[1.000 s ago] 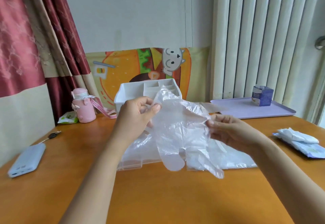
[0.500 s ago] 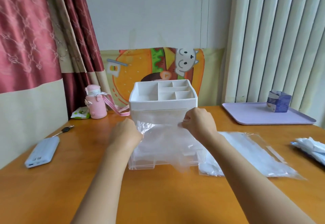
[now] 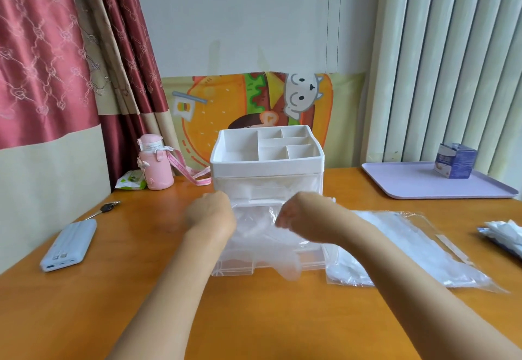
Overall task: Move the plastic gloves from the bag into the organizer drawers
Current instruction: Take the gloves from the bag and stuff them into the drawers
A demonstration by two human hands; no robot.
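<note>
A white organizer [image 3: 267, 166] with a compartment top stands mid-table; its clear bottom drawer [image 3: 240, 268] is pulled out toward me. A thin clear plastic glove [image 3: 262, 244] lies in that drawer, its fingers drooping over the front edge. My left hand [image 3: 211, 215] and my right hand [image 3: 299, 215] are over the drawer's back, knuckles toward me, each holding the glove's upper edge; the fingertips are hidden. The clear bag [image 3: 404, 249] with more gloves lies flat just right of the drawer.
A pink bottle [image 3: 154, 162] with strap and a green wipes pack [image 3: 130, 183] stand at the back left. Keys [image 3: 106, 208] and a pale blue power bank [image 3: 69, 245] lie left. A lilac tray [image 3: 423, 183] holds a blue carton [image 3: 454, 160]. A white packet [image 3: 505, 232] sits far right.
A second ago I held the glove spread in the air. Both hands have since moved forward and down, lowering it into the open bottom drawer.
</note>
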